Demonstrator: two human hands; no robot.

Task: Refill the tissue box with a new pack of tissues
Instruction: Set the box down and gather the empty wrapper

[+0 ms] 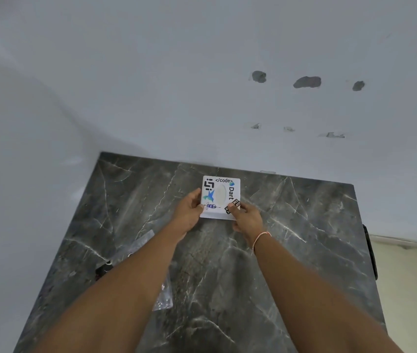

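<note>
The tissue box (220,197) sits on the dark stone table (291,250), toward the far edge by the wall, with its sticker-covered top facing up. Its oval hole is in the middle of the top, and the hole's long way runs from the near side of the box to the far side.

Both hands are on the box. The left hand (189,212) holds the box's left side, with its thumb lying along that edge. The right hand (246,217) touches the box's near right corner, fingers bent onto it (I cannot tell how tightly they press). Both hands are about as close to the box, one on each side.

A crinkly clear wrapper (148,263) lies on the table nearer than the box, to its left, partly under the left arm. It looks like the box is being steadied or set down.
</note>
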